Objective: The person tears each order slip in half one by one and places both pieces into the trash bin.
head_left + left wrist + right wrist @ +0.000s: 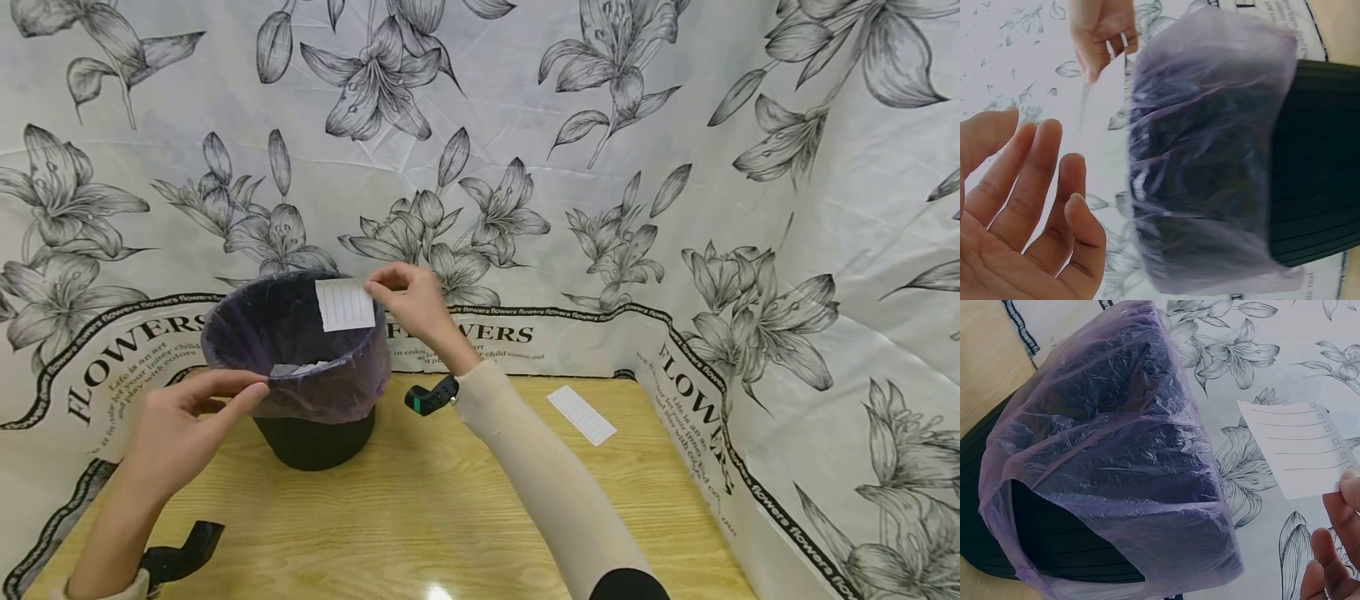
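Note:
My right hand point(416, 304) pinches a piece of lined paper point(346, 305) by its edge, over the far right part of a black trash bin point(315, 442). In the right wrist view, small boxes run along one side of this paper point(1297, 447). A translucent purple bin liner point(1210, 156) is folded over the bin's rim. My left hand point(176, 429) is at the near left of the rim, its fingers loosely bent; the left wrist view shows nothing held in it. Another white paper piece point(300, 367) shows just inside the near rim, partly hidden.
A lined paper strip point(581, 415) lies on the wood-grain table point(450, 517), right of my right forearm. White cloth point(495, 108) printed with flowers and lettering stands behind the bin and along both sides.

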Tool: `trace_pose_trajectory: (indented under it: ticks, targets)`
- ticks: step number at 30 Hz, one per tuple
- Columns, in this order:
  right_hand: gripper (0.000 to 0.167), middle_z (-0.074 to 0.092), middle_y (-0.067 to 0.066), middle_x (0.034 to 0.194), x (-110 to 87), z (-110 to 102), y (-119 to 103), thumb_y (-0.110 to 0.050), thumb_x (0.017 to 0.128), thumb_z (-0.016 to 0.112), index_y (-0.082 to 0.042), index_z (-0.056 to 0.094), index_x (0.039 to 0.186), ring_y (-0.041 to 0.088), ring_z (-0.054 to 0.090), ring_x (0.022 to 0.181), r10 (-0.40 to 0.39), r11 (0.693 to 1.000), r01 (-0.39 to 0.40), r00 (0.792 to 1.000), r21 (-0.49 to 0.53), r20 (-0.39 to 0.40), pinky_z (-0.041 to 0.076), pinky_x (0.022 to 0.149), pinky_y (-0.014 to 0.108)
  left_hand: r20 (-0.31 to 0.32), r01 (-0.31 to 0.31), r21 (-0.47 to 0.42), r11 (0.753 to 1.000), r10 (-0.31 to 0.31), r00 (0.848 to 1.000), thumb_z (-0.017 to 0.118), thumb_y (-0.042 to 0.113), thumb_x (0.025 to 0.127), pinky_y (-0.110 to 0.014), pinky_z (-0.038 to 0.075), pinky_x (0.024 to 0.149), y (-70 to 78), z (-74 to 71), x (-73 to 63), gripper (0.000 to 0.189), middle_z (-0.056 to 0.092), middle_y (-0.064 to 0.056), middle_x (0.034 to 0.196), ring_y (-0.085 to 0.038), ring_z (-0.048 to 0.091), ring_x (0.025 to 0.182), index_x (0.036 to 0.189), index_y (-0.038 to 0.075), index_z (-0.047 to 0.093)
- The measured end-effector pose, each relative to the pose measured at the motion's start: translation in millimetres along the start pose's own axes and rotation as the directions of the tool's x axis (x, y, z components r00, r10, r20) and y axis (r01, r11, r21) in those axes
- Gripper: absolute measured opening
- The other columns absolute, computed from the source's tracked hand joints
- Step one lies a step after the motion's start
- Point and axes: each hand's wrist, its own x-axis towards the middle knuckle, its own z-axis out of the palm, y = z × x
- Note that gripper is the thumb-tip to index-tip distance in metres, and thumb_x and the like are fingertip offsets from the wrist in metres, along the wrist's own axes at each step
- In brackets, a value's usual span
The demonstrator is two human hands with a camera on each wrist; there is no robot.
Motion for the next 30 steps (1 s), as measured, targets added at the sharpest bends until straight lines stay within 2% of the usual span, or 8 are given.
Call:
trace_pose_trajectory:
  ticks: [4,10,12,17,21,25,30]
  targets:
    - [0.014,0.075,0.002,0.101,1.5,1.8,-0.9,-0.024,0.100,0.070,-0.014,0.075,0.108,0.013,0.066,0.094,-0.014,1.000,0.014,1.000,-0.014,0.018,0.052,0.075,0.025,0.031,0.060,-0.010,0.998,-0.059,0.998,0.075,0.024,0.096,-0.016,0.048,0.063,-9.0,2.6,-10.7,0.019,0.069,0.033,0.093,0.010,0.063,0.081,0.112,0.014,0.079]
    - [0.012,0.074,0.000,0.100,3.8,4.9,3.4,-0.024,0.100,0.070,-0.015,0.076,0.106,0.011,0.066,0.090,-0.006,0.999,0.008,1.000,-0.051,0.025,0.052,0.074,0.025,0.034,0.068,-0.035,0.997,-0.067,0.997,0.075,0.022,0.096,-0.014,0.051,0.067,-20.0,8.4,-23.3,0.018,0.071,0.030,0.092,0.007,0.066,0.079,0.109,0.010,0.079]
    - [0.012,0.074,-0.001,0.100,4.3,6.2,4.5,-0.025,0.100,0.071,-0.016,0.076,0.105,0.010,0.066,0.088,-0.002,0.998,0.004,1.000,-0.063,0.029,0.053,0.073,0.025,0.032,0.065,-0.054,0.996,-0.064,0.997,0.075,0.018,0.096,-0.013,0.052,0.068,-23.8,10.1,-27.4,0.016,0.074,0.024,0.091,0.006,0.068,0.079,0.108,0.008,0.079]
    - [0.011,0.074,0.000,0.098,5.7,9.5,5.7,-0.024,0.100,0.071,-0.016,0.077,0.104,0.012,0.066,0.085,-0.007,0.997,0.011,0.999,-0.071,0.054,0.053,0.072,0.026,0.038,0.096,-0.053,0.994,-0.094,0.995,0.075,0.019,0.096,-0.011,0.052,0.070,-32.6,17.2,-39.3,0.015,0.076,0.020,0.091,0.008,0.067,0.082,0.107,0.010,0.079]
    - [0.014,0.076,0.002,0.104,6.0,10.4,4.8,-0.023,0.100,0.070,-0.014,0.078,0.106,0.014,0.068,0.092,-0.010,0.995,0.019,0.997,-0.102,0.082,0.054,0.073,0.026,0.052,0.123,-0.046,0.991,-0.120,0.991,0.075,0.020,0.097,-0.012,0.053,0.069,-38.8,27.9,-50.0,0.013,0.076,0.018,0.090,0.007,0.067,0.081,0.106,0.013,0.080]
    - [0.020,0.078,0.002,0.108,5.3,10.2,6.7,-0.022,0.104,0.064,-0.013,0.078,0.115,0.014,0.070,0.104,0.003,0.992,0.014,0.992,-0.126,0.128,0.056,0.080,0.025,0.116,0.183,-0.052,0.982,-0.176,0.978,0.074,0.024,0.098,-0.017,0.055,0.069,-43.8,43.5,-62.6,0.014,0.078,0.010,0.093,0.004,0.068,0.083,0.106,0.015,0.079]
    - [0.023,0.077,0.003,0.112,1.0,6.9,16.1,-0.020,0.105,0.061,-0.012,0.074,0.123,0.016,0.070,0.105,0.002,0.994,0.013,0.991,-0.108,0.135,0.057,0.082,0.028,0.219,0.271,-0.060,0.961,-0.252,0.943,0.073,0.031,0.097,-0.023,0.056,0.071,-47.3,68.3,-76.1,0.016,0.079,0.005,0.096,0.002,0.068,0.083,0.105,0.019,0.079]
